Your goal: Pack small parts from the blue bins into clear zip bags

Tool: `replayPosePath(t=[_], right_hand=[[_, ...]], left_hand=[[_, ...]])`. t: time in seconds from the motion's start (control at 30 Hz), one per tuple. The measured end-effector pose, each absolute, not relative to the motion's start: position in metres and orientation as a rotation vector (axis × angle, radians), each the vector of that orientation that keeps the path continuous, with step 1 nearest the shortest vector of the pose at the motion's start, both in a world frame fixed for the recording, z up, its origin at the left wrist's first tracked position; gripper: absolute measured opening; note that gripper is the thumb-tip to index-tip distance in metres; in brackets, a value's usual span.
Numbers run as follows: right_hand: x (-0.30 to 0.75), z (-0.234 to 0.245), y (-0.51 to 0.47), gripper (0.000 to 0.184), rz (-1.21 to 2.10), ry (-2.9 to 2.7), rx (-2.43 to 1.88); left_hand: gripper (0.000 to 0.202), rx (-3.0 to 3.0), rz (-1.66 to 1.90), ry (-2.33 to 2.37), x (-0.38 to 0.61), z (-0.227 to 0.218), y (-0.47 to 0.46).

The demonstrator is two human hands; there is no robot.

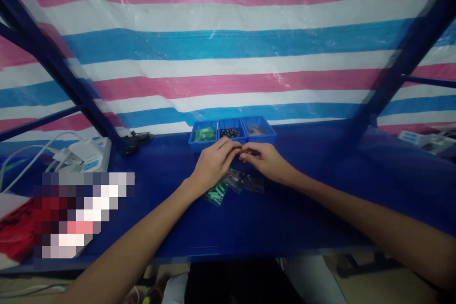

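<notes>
My left hand [216,160] and my right hand [264,159] meet fingertip to fingertip above the blue table [285,218]. Both are closed in a pinch around something small and dark, too tiny to name. Just below them lies a clear plastic bag [253,183] with small dark pieces inside. Partly under my left wrist is a green bag [216,194] of pale green strips. Behind my hands stand three blue bins: one with green packets [204,134], one with small black parts [230,133], and one with clear bagged contents [257,130].
On the left are a white power strip [101,154] with plugs and cables, a black cable [140,137], and a red bag [17,228] beside a blurred-out patch. Another power strip [415,142] lies at right. Blue frame posts and a striped sheet [228,47] close off the back.
</notes>
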State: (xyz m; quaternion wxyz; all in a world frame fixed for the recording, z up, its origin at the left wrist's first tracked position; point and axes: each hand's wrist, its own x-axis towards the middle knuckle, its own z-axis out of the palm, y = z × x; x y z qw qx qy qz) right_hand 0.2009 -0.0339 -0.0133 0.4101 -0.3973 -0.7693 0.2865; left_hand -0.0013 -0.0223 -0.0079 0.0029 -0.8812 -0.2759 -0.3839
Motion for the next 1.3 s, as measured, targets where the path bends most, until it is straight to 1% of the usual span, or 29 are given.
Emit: replayPosePath(t=[0.13,0.3,0.47,0.53,0.6,0.7,0.77,0.83,0.93,1.0,1.07,1.1,1.2,1.3], right_hand=[[0.202,-0.012,-0.033,0.02,0.749,-1.897,-0.998],[0.202,-0.01,-0.032,0.019,0.717,-1.814,-1.024],[0.2,-0.012,-0.032,0.02,0.902,-1.841,-1.007],[0.201,-0.013,-0.033,0.019,0.903,-1.85,-0.999],[0.202,-0.011,-0.034,0.017,0.786,-1.864,-1.013],[0.203,-0.001,-0.023,0.014,0.497,-1.92,-1.047],[0.202,0.007,-0.005,0.01,0.294,-1.983,-1.064],[0.199,0.014,0.017,0.008,0.072,-2.054,-1.094],[0.195,0.016,0.036,0.021,-0.166,-2.15,-1.148],[0.196,0.012,0.031,0.025,-0.234,-2.207,-1.133],[0.2,0.007,0.013,0.024,-0.243,-2.266,-1.09],[0.202,0.004,0.001,0.023,-0.219,-2.302,-1.068],[0.206,-0.006,-0.035,0.021,-0.024,-2.436,-0.985],[0.201,-0.014,-0.056,0.023,0.125,-2.491,-0.917]], left_hand=[[0.023,-2.808,-1.262,-0.801,-0.001,-0.009,-0.021],[0.019,-2.795,-1.274,-0.806,-0.001,-0.012,-0.02],[0.012,-2.73,-1.21,-0.877,-0.002,-0.013,-0.02],[0.007,-2.715,-1.16,-0.911,-0.003,-0.011,-0.02],[0.005,-2.71,-1.11,-0.949,-0.004,-0.009,-0.019],[0.015,-2.687,-1.065,-1.028,-0.008,-0.004,-0.015],[0.017,-2.675,-1.012,-1.103,-0.012,-0.001,-0.012],[0.018,-2.696,-0.886,-1.167,-0.018,0.001,-0.008],[0.02,-2.789,-0.708,-1.199,-0.025,0.001,-0.003],[0.027,-2.853,-0.698,-1.218,-0.028,0.0,-0.001],[0.035,-2.906,-0.703,-1.245,-0.03,0.0,0.001],[0.035,-2.938,-0.676,-1.255,-0.03,0.0,0.002],[0.025,-3.083,-0.538,-1.273,-0.029,0.004,0.001],[0.019,-3.177,-0.618,-1.309,-0.029,0.012,-0.001]])
